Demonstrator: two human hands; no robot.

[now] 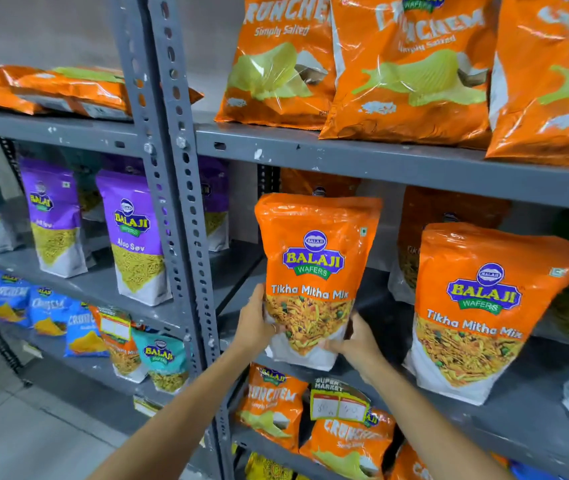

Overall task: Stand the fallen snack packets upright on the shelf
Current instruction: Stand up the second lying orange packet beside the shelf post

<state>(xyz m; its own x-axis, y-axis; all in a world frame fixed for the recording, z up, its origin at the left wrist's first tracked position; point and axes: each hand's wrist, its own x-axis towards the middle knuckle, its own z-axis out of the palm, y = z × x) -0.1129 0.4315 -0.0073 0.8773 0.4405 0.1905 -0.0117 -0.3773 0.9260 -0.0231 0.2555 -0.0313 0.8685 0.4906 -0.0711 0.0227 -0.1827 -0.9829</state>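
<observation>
Both hands — left hand (253, 322), right hand (357, 342) — grip an upright orange Tikha Mitha Mix packet (314, 268) by its lower corners, left of a matching standing packet (477, 310) on the grey shelf (525, 414).

Your left hand (253, 322) and right hand (357, 341) grip the lower corners of an orange snack packet (314, 271), held upright at the front edge of the grey middle shelf (393, 320). Just beside it on the right stands a matching orange packet (477, 313), upright and leaning slightly, with more orange packets behind both in shadow. On the shelf above, three large orange chip bags (411, 71) stand upright, while in the left bay the flat orange bags (58, 90) lie on their sides and the purple packets (134, 233) below them stand upright.
</observation>
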